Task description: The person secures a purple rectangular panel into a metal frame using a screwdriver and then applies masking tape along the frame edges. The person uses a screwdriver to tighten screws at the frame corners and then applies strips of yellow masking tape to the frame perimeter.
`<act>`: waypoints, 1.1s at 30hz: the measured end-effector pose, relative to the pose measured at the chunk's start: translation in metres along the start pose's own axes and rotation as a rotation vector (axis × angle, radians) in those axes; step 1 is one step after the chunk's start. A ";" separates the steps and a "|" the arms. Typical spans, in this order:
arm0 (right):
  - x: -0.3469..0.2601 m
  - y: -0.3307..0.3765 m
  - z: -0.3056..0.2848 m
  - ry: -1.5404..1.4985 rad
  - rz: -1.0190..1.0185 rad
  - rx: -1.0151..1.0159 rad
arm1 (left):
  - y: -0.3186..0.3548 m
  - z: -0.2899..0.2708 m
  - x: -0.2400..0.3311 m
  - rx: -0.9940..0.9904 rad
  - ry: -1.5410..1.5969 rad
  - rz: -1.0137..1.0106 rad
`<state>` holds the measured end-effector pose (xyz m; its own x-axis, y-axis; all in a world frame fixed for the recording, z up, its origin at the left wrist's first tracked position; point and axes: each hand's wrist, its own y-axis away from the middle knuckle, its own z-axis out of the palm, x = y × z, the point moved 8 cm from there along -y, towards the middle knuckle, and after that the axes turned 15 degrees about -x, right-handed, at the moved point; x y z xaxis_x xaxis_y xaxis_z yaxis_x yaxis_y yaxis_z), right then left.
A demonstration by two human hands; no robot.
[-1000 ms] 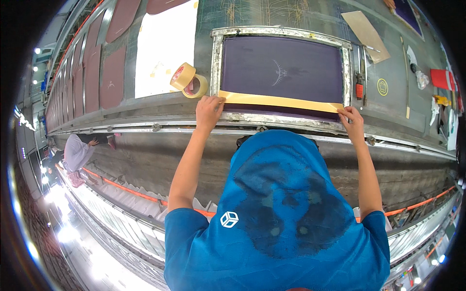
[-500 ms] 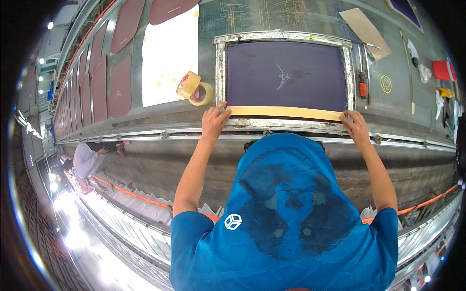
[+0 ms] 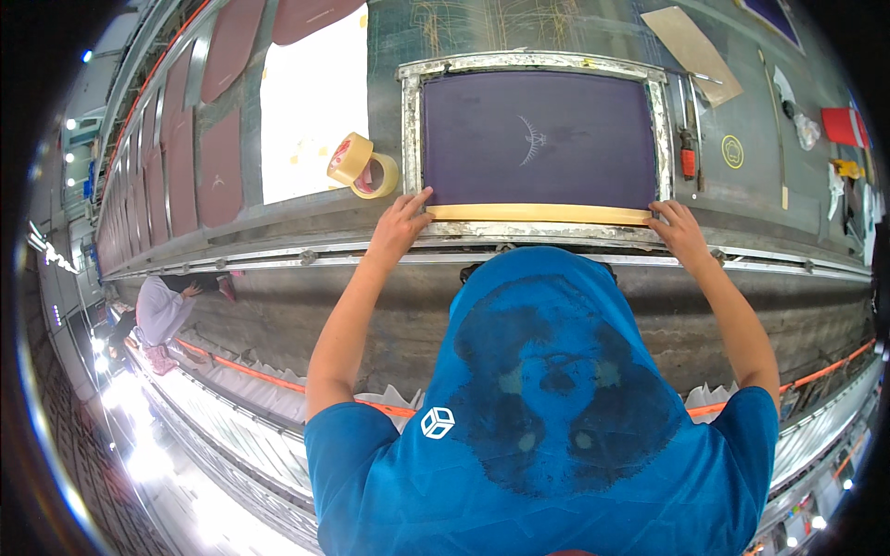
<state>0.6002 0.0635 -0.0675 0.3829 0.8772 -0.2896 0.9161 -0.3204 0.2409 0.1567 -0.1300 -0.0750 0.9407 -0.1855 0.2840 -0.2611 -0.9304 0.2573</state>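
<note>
A metal-framed printing screen [image 3: 408, 139] with dark purple mesh and a small pale design lies on the long green-grey table. A strip of tan tape [image 3: 538, 213] runs along its near edge. My left hand [image 3: 400, 225] presses flat on the strip's left end at the frame's near-left corner. My right hand [image 3: 680, 232] presses on the strip's right end at the near-right corner. Both hands lie with fingers spread on the tape and frame. Two rolls of tan tape [image 3: 362, 165] rest just left of the frame.
A white sheet [image 3: 311, 102] lies left of the rolls, with dark red panels [image 3: 218, 167] beyond it. A red-handled tool [image 3: 688, 157], a long stick and a tan card [image 3: 691, 42] lie right of the frame. Metal rails [image 3: 278, 259] edge the table. Another person [image 3: 162, 310] crouches at the left.
My hands have stayed on the tape ends while my head has shifted, so the frame sits a little lower and more central in view. The tape strip looks flatter against the frame.
</note>
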 end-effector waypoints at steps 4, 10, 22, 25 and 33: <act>0.007 -0.005 0.009 0.006 -0.018 -0.044 | -0.002 -0.003 -0.001 -0.054 0.023 0.006; 0.009 -0.007 0.003 -0.013 -0.057 -0.124 | -0.005 -0.005 0.000 -0.091 -0.002 0.038; 0.007 -0.009 0.004 0.028 -0.070 -0.151 | -0.007 -0.001 0.001 -0.147 -0.073 0.019; 0.007 -0.010 0.003 0.038 -0.068 -0.166 | -0.008 0.000 0.001 -0.161 -0.081 0.014; 0.002 -0.015 -0.005 0.079 -0.081 -0.318 | -0.017 -0.004 0.006 -0.215 -0.124 0.022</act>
<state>0.5862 0.0719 -0.0672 0.2885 0.9243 -0.2500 0.8557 -0.1318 0.5004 0.1658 -0.1144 -0.0738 0.9502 -0.2547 0.1794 -0.3093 -0.8396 0.4465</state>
